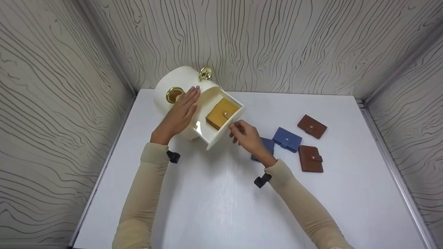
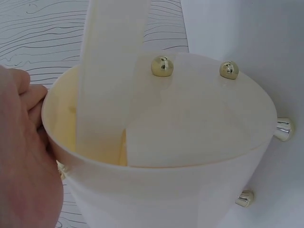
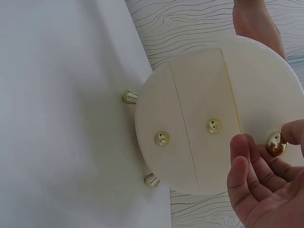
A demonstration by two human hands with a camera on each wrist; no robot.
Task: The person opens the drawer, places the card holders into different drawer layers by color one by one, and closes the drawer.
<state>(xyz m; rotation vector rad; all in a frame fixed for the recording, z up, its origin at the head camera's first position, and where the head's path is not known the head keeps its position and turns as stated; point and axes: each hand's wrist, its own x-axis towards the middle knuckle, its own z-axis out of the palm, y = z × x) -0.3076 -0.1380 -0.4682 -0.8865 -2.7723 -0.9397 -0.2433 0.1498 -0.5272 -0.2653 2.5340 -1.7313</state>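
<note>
A white rounded drawer box [image 1: 188, 77] stands at the back left of the table, its top drawer [image 1: 204, 133] pulled out. In that drawer lies a mustard-yellow snap wallet [image 1: 225, 112]. My left hand [image 1: 178, 116] rests on top of the box with its fingers straight; in the left wrist view it lies along the rim. At the drawer's front, my right hand [image 1: 247, 136] pinches the gold knob [image 3: 275, 144] between thumb and curled fingers. Two lower drawer fronts, seen in the right wrist view, are closed and carry gold knobs [image 3: 213, 126].
Right of the box lie a blue wallet [image 1: 287, 139], a second blue wallet [image 1: 268, 144] partly hidden by my right hand, and two brown wallets [image 1: 312, 126]. Gold round ornaments [image 1: 205, 73] top the box, and gold feet [image 3: 152, 180] hold it up. Patterned walls enclose the white table [image 1: 221, 207].
</note>
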